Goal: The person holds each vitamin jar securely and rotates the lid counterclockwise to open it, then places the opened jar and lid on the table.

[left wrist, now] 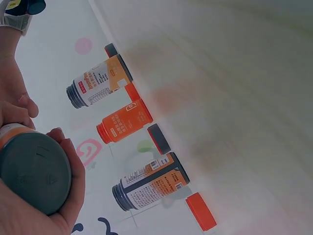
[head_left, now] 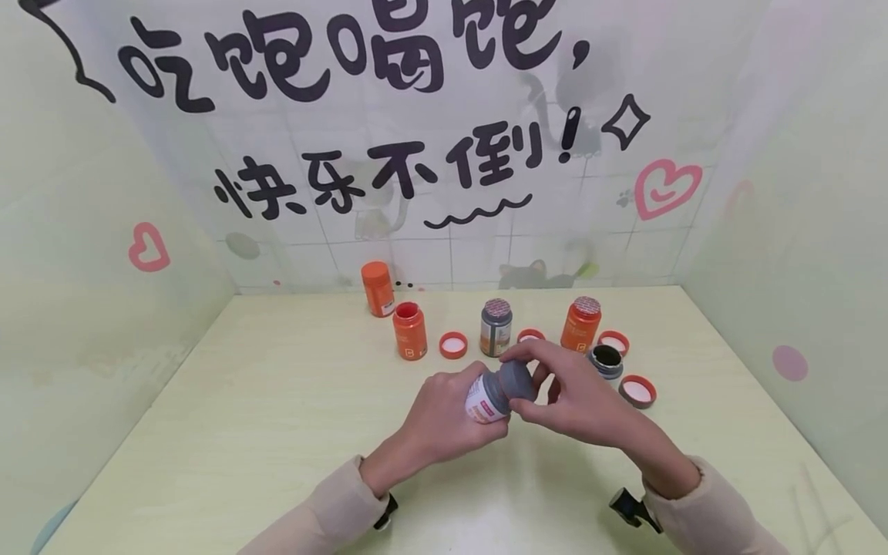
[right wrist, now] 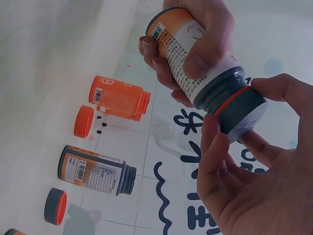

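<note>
1. Pale sleeves (head_left: 333, 497) are closest to the lens, and past them both hands are on one bottle (head_left: 482, 401), tilted and held up off the surface (head_left: 243, 432), just this side of the other bottles (head_left: 496, 335).
2. Left hand (head_left: 440, 412): fingers wrapped snugly round the body. Right hand (head_left: 583, 401): thumb and fingers parted only as wide as the cap (head_left: 516, 381), pinching it by the side.
3. Tips, imo: keep the left grip firm without crushing anything, hold the cap square to the neck (right wrist: 218, 90), and turn lightly so nothing cross-threads. Can't tell if the threads are actually engaged.
4. Looks-wise: white-and-orange label with tiny print and a barcode, dark grey neck, dark base (left wrist: 34, 171). Cap's dark grey too, with a red-orange edge facing the neck.
</note>
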Demonstrator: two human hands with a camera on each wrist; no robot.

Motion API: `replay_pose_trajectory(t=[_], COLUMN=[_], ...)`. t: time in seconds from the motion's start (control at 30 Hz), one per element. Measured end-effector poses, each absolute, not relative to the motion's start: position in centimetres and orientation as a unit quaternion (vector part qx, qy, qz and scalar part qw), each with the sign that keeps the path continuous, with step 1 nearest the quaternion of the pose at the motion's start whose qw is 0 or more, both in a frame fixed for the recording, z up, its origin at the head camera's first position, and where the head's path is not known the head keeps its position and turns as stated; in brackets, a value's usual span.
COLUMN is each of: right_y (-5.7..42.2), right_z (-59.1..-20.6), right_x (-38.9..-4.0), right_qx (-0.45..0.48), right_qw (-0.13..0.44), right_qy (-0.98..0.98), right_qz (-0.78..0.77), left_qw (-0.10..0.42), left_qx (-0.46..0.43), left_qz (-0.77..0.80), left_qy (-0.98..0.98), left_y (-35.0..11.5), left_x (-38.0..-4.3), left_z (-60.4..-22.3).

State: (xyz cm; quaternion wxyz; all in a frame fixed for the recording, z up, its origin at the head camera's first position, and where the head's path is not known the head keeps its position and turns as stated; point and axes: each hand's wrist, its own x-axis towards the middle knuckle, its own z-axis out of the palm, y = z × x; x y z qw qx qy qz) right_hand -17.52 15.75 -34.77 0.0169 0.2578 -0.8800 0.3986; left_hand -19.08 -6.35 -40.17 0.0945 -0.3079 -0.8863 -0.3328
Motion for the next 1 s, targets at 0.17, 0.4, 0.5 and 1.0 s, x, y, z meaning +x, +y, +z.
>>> replay_pose_trajectory(t=[0.17, 0.4, 0.5, 1.0], right_y=[16.5, 17.2, 17.3, 17.5], right_z=[-34.5, -34.2, -34.2, -34.8], right_x=[-17.9, -18.2, -18.3, -19.0], right_qx=[0.268, 0.248, 0.237, 0.224], right_qw=[0.05, 0.059, 0.057, 0.06], right_qy=[-0.871, -0.876, -0.88, -0.891], right_qz=[0.409, 0.409, 0.408, 0.391], left_qw=[0.087, 0.062, 0.028, -0.064], left_qx=[-0.288, -0.253, -0.229, -0.197], left_qz=[-0.357, -0.413, -0.453, -0.55], left_qy=[-0.884, -0.873, -0.862, -0.809], left_y=[-6.5, -6.7, -6.9, -7.8], left_x=[-19.2, -19.6, -19.9, -21.5], left_z=[-40.1, -39.7, -39.5, -38.6])
